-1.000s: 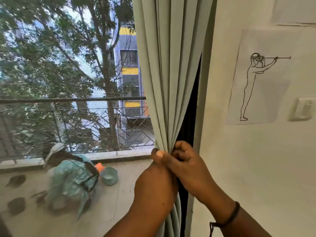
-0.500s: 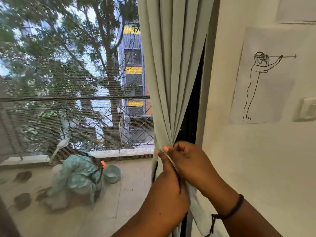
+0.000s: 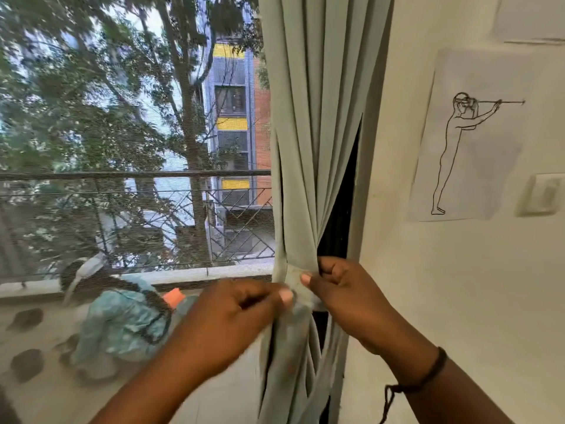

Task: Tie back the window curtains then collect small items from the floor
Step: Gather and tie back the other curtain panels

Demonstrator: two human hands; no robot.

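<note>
Curtain (image 3: 318, 123) hangs vertical, twelve to six; right hand (image 3: 342, 296) pinches its gathered waist, left hand (image 3: 241, 313) pinching from nine

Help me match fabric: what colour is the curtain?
Pale grey-green curtain, plain; head view shows it best.

The gathered curtain (image 3: 318, 148) hangs between the window mesh (image 3: 137, 148) on its left and the wall (image 3: 458, 301) on its right, with only a narrow dark gap (image 3: 339, 215) beside the wall. The left hand (image 3: 232, 319) and right hand (image 3: 345, 298) crowd the pinched waist from either side. The mesh blocks any reach toward the balcony. On the wall, a paper drawing (image 3: 470, 142) and a switch plate (image 3: 544, 194) lie well right of the curtain.
</note>
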